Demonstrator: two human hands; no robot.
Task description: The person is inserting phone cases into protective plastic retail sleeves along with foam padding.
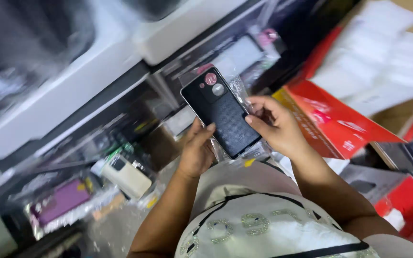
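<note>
I hold a black textured phone case (222, 113) in a clear plastic sleeve (240, 91), between both hands, in front of my chest. Near its top there are round camera cut-outs, one pinkish and one grey. My left hand (197, 150) grips its lower left edge, thumb resting on the face. From the other side my right hand (276, 125) closes on the right edge, fingers curled around the sleeve.
A red cardboard box (340, 119) holding white packets (388, 57) stands at the right. On the floor at lower left lie a cream phone case (127, 177) and a purple case in a wrapper (60, 203). White shelving (92, 71) runs across the upper left, blurred.
</note>
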